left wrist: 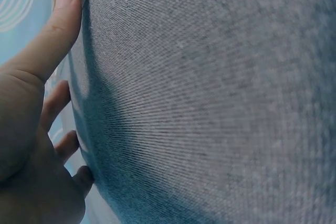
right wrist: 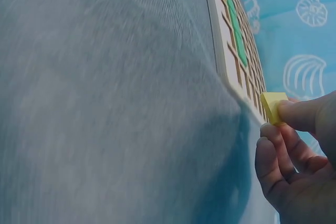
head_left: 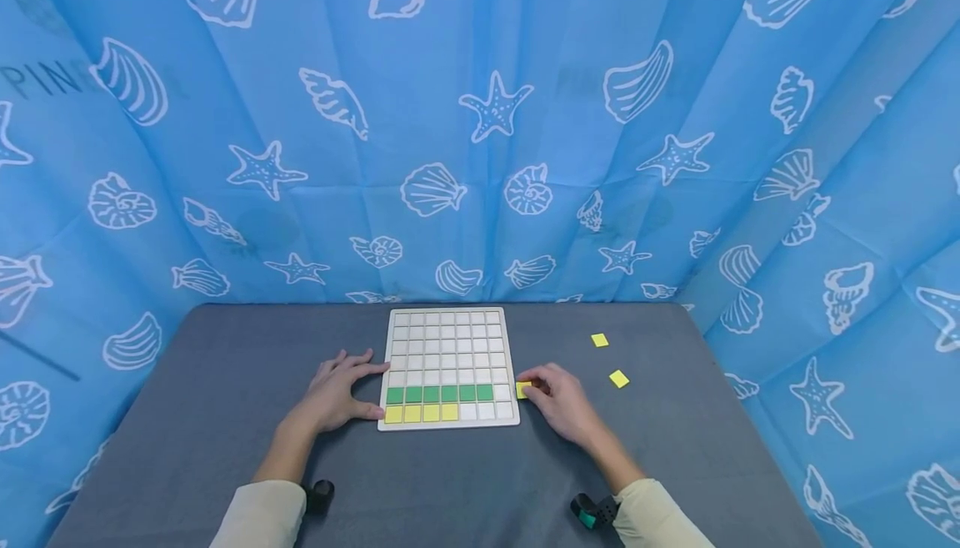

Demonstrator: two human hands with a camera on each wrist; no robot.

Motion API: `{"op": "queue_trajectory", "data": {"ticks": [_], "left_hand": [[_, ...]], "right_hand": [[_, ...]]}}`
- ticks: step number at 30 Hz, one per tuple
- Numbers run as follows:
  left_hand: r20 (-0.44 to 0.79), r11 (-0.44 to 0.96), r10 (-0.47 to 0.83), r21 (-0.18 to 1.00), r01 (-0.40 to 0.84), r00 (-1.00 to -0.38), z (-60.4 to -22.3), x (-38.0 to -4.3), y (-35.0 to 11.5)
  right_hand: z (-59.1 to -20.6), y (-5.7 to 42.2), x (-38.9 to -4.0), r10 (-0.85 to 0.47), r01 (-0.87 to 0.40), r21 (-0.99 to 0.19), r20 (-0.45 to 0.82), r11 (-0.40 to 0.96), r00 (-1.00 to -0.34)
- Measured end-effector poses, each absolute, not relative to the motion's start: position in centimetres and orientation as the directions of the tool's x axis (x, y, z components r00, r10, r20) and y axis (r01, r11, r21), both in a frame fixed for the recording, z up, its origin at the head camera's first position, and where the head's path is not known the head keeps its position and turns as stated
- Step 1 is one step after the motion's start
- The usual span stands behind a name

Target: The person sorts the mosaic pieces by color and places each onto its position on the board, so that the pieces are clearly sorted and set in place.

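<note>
A white gridded board (head_left: 448,354) lies on the grey table. Its nearest row bears several yellow tiles on the left, and the row behind bears several green tiles (head_left: 431,394). My left hand (head_left: 335,391) has its fingers spread, with the thumb and index fingertip at the board's left edge; the left wrist view shows the thumb (left wrist: 60,24) against the board's corner. Beside the board's right edge, my right hand (head_left: 561,402) pinches a yellow square tile (right wrist: 273,106) between thumb and fingers.
Two loose yellow tiles lie to the right of the board, one farther back (head_left: 600,339) and one nearer (head_left: 618,379). A blue curtain (head_left: 480,139) with white shell prints hangs behind the grey table (head_left: 225,381) and along its sides.
</note>
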State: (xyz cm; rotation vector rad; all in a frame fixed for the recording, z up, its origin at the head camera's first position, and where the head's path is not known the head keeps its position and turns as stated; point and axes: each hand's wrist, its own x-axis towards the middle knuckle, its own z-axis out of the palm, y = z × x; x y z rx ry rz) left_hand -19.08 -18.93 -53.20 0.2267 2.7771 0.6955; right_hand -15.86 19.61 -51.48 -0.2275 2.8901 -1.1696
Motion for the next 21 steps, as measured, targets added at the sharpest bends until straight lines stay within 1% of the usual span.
{"op": "queue_trajectory", "data": {"ticks": [8, 21], "left_hand": [[-0.228, 0.869, 0.218, 0.487, 0.083, -0.949, -53.1, -19.0, -18.9], [-0.233, 0.872, 0.214, 0.483, 0.078, -0.949, -53.1, -19.0, -19.0]], "right_hand": [[-51.3, 17.5, -15.8, -0.208, -0.159, -0.717, 0.019, 0.679, -0.978], [-51.5, 14.6, -15.7, -0.331, -0.238, -0.739, 0.021, 0.630, -0.943]]}}
